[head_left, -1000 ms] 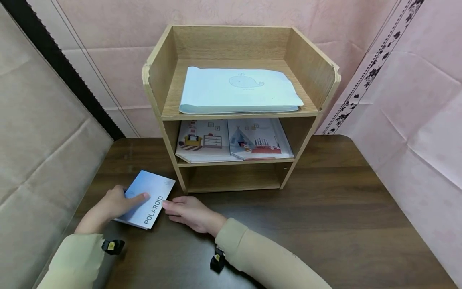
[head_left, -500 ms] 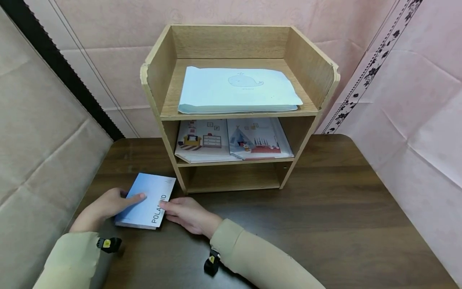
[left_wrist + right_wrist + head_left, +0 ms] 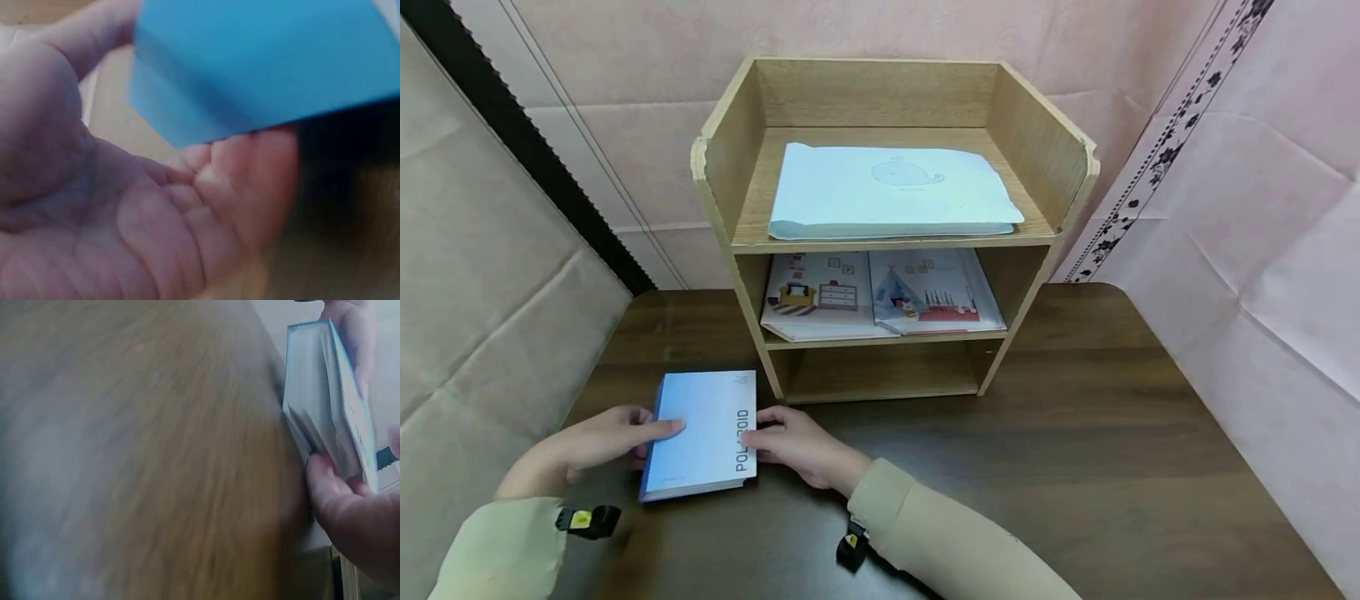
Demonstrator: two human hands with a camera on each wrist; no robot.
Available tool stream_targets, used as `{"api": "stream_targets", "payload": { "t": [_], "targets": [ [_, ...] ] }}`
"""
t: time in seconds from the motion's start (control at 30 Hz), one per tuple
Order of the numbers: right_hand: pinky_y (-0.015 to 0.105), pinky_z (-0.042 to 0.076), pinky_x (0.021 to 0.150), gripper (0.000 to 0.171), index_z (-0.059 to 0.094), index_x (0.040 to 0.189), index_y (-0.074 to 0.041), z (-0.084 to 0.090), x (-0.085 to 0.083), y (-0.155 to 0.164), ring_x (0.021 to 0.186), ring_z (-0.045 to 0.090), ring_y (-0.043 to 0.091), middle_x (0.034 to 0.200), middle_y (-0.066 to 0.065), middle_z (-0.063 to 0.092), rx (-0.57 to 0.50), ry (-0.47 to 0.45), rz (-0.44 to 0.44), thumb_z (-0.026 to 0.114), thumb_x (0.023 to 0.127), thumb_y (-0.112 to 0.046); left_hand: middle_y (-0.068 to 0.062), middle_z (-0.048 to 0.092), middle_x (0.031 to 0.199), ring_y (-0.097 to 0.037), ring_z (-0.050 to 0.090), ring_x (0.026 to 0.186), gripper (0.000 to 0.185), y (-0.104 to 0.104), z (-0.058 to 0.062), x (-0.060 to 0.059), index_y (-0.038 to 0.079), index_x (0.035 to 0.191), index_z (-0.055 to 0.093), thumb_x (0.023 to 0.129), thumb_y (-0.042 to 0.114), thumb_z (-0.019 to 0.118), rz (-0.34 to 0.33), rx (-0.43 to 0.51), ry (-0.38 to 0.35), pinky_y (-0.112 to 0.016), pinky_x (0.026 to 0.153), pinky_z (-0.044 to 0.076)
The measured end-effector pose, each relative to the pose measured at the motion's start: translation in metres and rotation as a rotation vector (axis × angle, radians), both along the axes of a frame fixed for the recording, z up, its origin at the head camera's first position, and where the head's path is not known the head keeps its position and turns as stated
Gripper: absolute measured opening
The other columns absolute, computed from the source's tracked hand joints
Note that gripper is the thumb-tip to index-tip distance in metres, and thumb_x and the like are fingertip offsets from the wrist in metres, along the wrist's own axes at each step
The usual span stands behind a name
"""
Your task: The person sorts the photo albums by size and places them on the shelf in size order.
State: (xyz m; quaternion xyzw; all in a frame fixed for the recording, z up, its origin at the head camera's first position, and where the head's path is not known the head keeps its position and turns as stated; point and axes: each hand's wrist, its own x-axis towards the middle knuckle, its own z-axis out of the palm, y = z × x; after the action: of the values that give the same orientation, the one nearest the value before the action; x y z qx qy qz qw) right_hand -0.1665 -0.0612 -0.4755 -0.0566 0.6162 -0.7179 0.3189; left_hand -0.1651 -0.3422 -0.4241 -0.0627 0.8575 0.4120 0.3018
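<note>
A thick blue book with "POLAROID" printed along its right edge is held over the near left of the brown table. My left hand grips it from the left, thumb on the cover; the left wrist view shows the fingers against the blue spine. At the opposite edge my right hand pinches the book, thumb on top and fingers beneath. Page edges show slightly parted in the right wrist view. Whether the book touches the table cannot be told.
Behind stands a three-level wooden shelf. A pale blue whale-printed booklet or folder lies on top. Illustrated books fill the middle level. Fabric walls border the table at the back and sides.
The book has turned anticlockwise and come slightly nearer, its lower page edge now facing me. My left hand shifted left and nearer with it; the right hand stays at the right edge.
</note>
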Motion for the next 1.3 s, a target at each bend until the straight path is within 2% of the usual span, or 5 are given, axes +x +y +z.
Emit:
{"api": "stream_targets", "payload": {
  "t": [0.2, 0.33, 0.53, 1.07, 1.3],
  "targets": [
    [0.035, 0.054, 0.084, 0.023, 0.062, 0.114, -0.006, 0.004, 0.006, 0.009, 0.093, 0.068, 0.020, 0.101, 0.004, 0.070, 0.043, 0.069, 0.060, 0.066, 0.093, -0.015, -0.020, 0.058, 0.119, -0.029, 0.060, 0.103, 0.081, 0.001, 0.002, -0.001, -0.010, 0.143, 0.013, 0.096, 0.034, 0.062, 0.000, 0.242, -0.008, -0.046, 0.085, 0.052],
    [0.031, 0.055, 0.079, 0.020, 0.067, 0.112, -0.011, 0.010, 0.010, 0.014, 0.088, 0.068, 0.016, 0.098, -0.002, 0.070, 0.119, 0.160, 0.111, 0.065, 0.094, -0.021, -0.021, 0.058, 0.124, -0.029, 0.060, 0.107, 0.078, -0.004, 0.002, 0.006, -0.010, 0.146, 0.007, 0.097, 0.021, 0.060, -0.103, 0.347, 0.006, -0.043, 0.087, 0.052],
    [0.031, 0.056, 0.076, 0.024, 0.066, 0.120, -0.014, 0.020, 0.014, 0.021, 0.087, 0.067, 0.009, 0.100, -0.005, 0.070, 0.105, 0.265, 0.183, 0.061, 0.097, -0.021, -0.023, 0.052, 0.132, -0.030, 0.058, 0.113, 0.077, 0.002, 0.001, 0.015, -0.009, 0.148, 0.002, 0.098, 0.010, 0.056, -0.208, 0.472, 0.037, -0.034, 0.090, 0.051],
    [0.030, 0.056, 0.076, 0.025, 0.062, 0.124, -0.015, 0.020, 0.003, 0.094, 0.096, 0.066, 0.010, 0.108, -0.004, 0.069, 0.164, 0.348, 0.230, 0.054, 0.101, -0.018, -0.028, 0.049, 0.133, -0.037, 0.055, 0.117, 0.079, 0.074, 0.001, 0.023, -0.007, 0.147, 0.008, 0.095, 0.015, 0.063, -0.240, 0.497, 0.005, -0.048, 0.089, 0.051],
    [0.033, 0.056, 0.077, 0.027, 0.059, 0.127, -0.015, 0.020, -0.002, 0.137, 0.099, 0.066, 0.015, 0.110, 0.000, 0.069, 0.193, 0.374, 0.174, 0.051, 0.102, -0.019, -0.026, 0.050, 0.129, -0.036, 0.057, 0.114, 0.067, 0.111, -0.010, 0.023, -0.006, 0.142, 0.021, 0.096, 0.018, 0.063, -0.234, 0.569, -0.003, -0.045, 0.087, 0.052]
  ]
}}
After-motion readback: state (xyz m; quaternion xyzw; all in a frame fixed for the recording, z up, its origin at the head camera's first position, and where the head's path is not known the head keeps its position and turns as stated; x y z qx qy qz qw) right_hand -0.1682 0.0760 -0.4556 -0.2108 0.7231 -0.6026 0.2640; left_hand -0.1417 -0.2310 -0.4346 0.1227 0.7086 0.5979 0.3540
